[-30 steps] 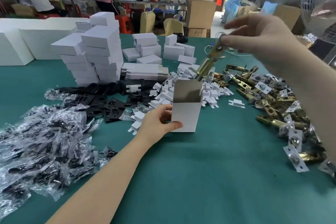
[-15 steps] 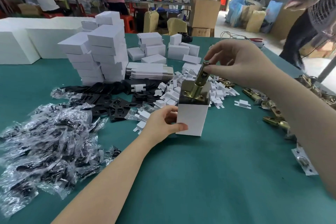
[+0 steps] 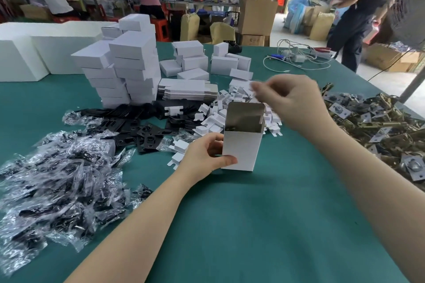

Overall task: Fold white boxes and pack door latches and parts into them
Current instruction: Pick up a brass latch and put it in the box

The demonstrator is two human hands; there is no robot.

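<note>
A white box (image 3: 241, 151) stands upright on the green table (image 3: 264, 225), its top flap raised and its inside dark. My left hand (image 3: 204, 154) grips its left side, thumb across the front face. Just above and to the right of the opening hovers my right hand (image 3: 292, 99), fingers curled, the tips blurred, with nothing plainly between them. The brass latch it held is out of sight. A heap of brass door latches (image 3: 379, 122) lies to the right. Small white card inserts (image 3: 213, 119) are piled behind the box.
Bagged parts (image 3: 57, 179) cover the left side, with black plates (image 3: 142, 128) beyond them. Stacked closed boxes (image 3: 128, 69) and flat box blanks (image 3: 186, 89) stand at the back. Cables (image 3: 296, 57) lie far right, where a person (image 3: 365, 14) walks past.
My right hand lowered the brass latch into the box, let go of it and lifted up to the right. My left hand kept hold of the box.
</note>
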